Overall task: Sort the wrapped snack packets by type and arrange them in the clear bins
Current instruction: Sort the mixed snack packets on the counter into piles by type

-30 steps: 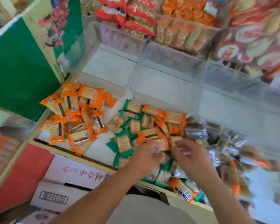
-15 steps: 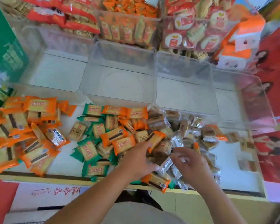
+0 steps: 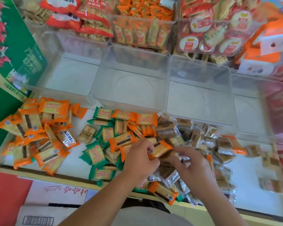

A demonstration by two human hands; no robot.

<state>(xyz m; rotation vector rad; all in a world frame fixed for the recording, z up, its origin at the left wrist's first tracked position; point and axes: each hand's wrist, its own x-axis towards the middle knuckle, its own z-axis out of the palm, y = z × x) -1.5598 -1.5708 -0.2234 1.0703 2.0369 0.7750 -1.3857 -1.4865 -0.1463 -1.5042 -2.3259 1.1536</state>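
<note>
At the near edge of the white shelf [image 3: 75, 162], toward six o'clock, the left hand [image 3: 140, 159] pinches an orange packet [image 3: 161, 149] showing a tan cracker, a dark stripe and a barcode. At its three o'clock the right hand [image 3: 192, 168] curls among clear-wrapped brown packets [image 3: 168, 131]; whether it grips one I cannot tell. An orange heap [image 3: 31, 126] lies at nine o'clock, green packets [image 3: 96, 154] between. Clear bins [image 3: 132, 95] line twelve o'clock. The labels are blurred.
</note>
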